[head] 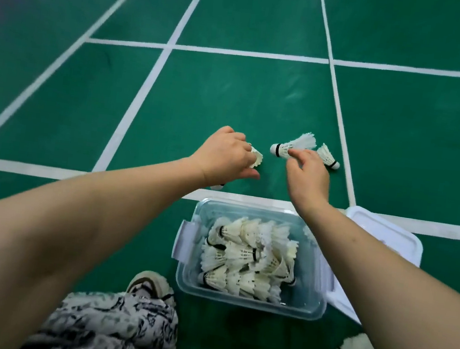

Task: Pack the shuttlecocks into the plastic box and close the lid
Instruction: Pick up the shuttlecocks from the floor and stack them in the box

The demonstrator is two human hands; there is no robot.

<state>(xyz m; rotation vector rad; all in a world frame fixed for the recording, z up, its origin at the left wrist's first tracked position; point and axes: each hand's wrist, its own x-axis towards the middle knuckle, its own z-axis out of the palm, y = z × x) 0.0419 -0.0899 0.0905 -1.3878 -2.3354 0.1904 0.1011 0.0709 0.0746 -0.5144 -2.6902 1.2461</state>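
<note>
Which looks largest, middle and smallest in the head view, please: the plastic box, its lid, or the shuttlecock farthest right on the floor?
1. plastic box
2. lid, partly hidden, so its full extent is unsure
3. shuttlecock, clearly smallest

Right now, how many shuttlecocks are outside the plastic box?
3 for sure: one shuttlecock held in the left grip, a second pinched by the right grip, a third lying on the floor beyond it. A white tip under the left wrist may be a fourth.

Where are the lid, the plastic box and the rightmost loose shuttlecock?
lid (394, 232), head view, top surface.
plastic box (250, 303), head view, near wall.
rightmost loose shuttlecock (326, 155), head view, feather skirt.
</note>
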